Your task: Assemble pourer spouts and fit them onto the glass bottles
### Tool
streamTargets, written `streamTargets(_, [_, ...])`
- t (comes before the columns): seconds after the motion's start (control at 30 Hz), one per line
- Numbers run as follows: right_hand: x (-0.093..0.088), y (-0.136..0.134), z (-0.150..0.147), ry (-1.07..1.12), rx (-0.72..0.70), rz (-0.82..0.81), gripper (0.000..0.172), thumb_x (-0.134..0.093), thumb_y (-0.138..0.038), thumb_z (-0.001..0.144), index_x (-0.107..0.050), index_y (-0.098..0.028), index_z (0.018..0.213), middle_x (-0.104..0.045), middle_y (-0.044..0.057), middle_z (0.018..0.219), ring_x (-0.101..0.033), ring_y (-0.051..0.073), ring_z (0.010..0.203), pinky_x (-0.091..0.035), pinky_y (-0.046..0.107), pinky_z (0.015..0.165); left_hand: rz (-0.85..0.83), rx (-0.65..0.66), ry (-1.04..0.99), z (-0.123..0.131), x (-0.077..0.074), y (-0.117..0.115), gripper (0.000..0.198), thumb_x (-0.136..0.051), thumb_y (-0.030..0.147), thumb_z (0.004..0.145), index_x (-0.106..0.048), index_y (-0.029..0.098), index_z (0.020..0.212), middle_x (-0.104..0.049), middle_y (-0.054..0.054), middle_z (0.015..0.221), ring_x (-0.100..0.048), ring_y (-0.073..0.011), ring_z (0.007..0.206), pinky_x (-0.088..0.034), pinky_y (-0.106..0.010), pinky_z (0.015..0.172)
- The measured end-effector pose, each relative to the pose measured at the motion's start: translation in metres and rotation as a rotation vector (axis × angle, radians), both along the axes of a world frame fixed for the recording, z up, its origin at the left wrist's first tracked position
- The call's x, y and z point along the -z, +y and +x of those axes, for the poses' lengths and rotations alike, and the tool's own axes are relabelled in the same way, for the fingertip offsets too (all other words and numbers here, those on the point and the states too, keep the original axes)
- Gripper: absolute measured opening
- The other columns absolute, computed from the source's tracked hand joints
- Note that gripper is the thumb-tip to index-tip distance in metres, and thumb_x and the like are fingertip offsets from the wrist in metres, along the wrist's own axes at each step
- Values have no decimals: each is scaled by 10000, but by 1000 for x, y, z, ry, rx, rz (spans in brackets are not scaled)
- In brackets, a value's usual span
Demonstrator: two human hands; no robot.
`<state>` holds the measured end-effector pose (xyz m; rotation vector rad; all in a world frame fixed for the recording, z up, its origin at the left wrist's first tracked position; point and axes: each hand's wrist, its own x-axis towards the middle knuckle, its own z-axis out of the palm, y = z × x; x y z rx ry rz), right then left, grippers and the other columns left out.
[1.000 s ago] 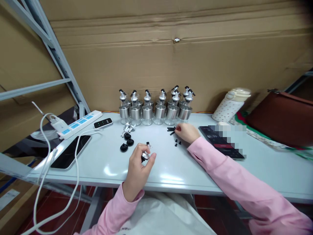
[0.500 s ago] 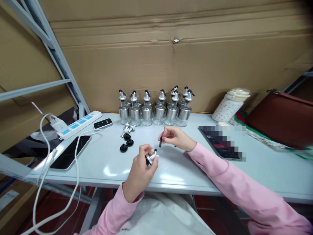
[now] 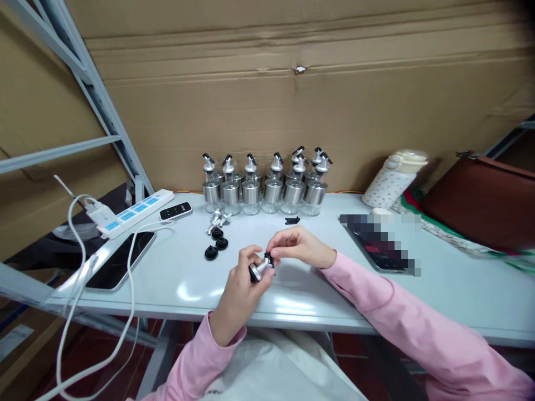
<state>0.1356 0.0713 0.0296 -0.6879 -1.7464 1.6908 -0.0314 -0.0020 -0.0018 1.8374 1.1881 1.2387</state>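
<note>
Head view — left hand (image 3: pixel 240 285) gripping silver spout (image 3: pixel 259 270), right hand (image 3: pixel 304 247) pinching black lever (image 3: pixel 272 260) — at its tip

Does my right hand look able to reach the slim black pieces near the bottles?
Probably yes: nothing visible blocks your right hand from the slim black pieces, though it's at the silver spout.

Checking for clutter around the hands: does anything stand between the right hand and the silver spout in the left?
Nothing visible. The right hand pinches a small black piece right at the tip of the silver spout, held in the left hand. The black caps lie off to the left.
</note>
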Motion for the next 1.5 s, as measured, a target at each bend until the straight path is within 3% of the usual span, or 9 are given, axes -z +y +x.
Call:
streamTargets(0.3, [3,-3,0,41,-27,-72,290,-776,-124,530,-615,-106,771,-658,-19,658,-619,69,588,-498,186,594,64,-13,96,-3,0,1,312,-447,333,865,-464,206,1149,-529,-5,795,-511,-127,711,-402,-224,674])
streamTargets(0.77, [1,-6,-2,51,-54,-137,288,-776,-87,509,-582,-101,721,-662,-24,622,-627,61,551,-497,154,548,49,38,-2,-4,-1,-2,256,-416,324,885,-472,208,1105,-497,23,735,-470,-103,642,-379,-205,628])
streamTargets(1.5, [0,-8,1,-13,-59,-91,277,-765,-108,556,-610,-95,785,-672,7,688,-624,73,596,-493,180,585,58,50,-7,-3,0,-2,139,-436,305,873,-467,194,951,-540,16,782,-509,-104,700,-392,-198,659])
